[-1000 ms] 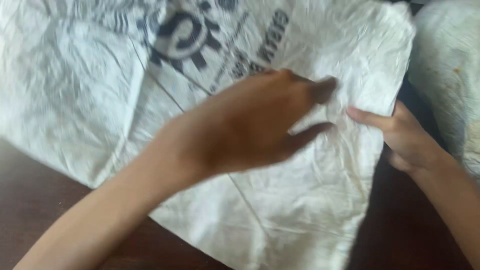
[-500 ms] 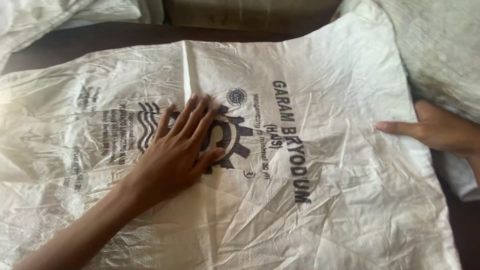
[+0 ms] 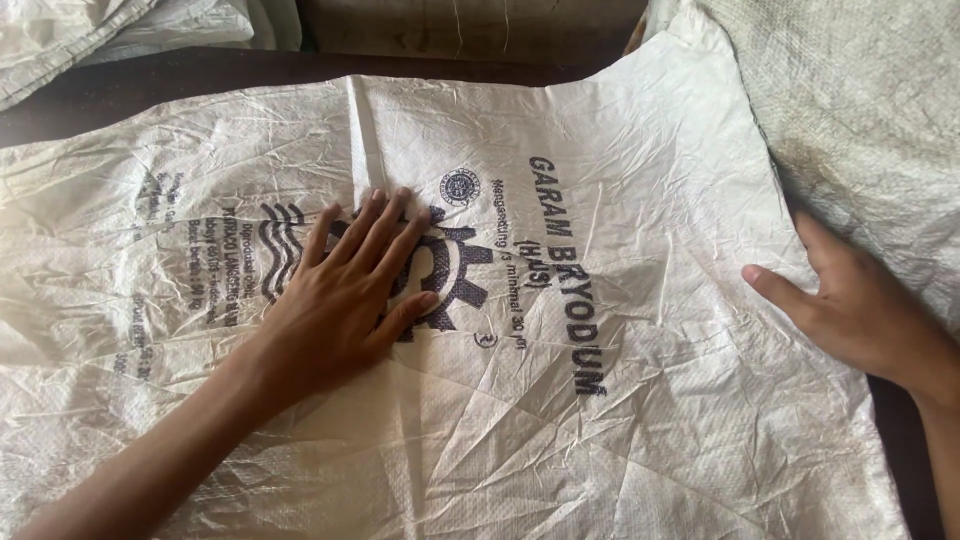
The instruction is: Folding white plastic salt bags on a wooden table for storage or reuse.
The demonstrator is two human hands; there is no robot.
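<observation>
— Dark wooden tabletop, nearly all covered by a crumpled white woven sack with dark printing, laid flat. More sacks heaped at the far left and a greyer, dirtier one at the right.

— And the hands?

— Left hand flat on the sack's middle, fingers spread and slightly fanned, palm pressed down over the gear-shaped emblem. Right hand at the sack's right edge, open, fingers loosely extended, resting where white sack met grey one. Nothing pinched or gripped by either.

— Which way did the sack lie?

— Spread wide, left to right across the view, with its printed lines running away from the body. Directly under both hands, so no reach needed. Left hand nearer the centre, right hand nearer the edge, well apart from each other.

— Any folds?

— One lengthwise crease just left of the emblem, plus many small wrinkles.
</observation>
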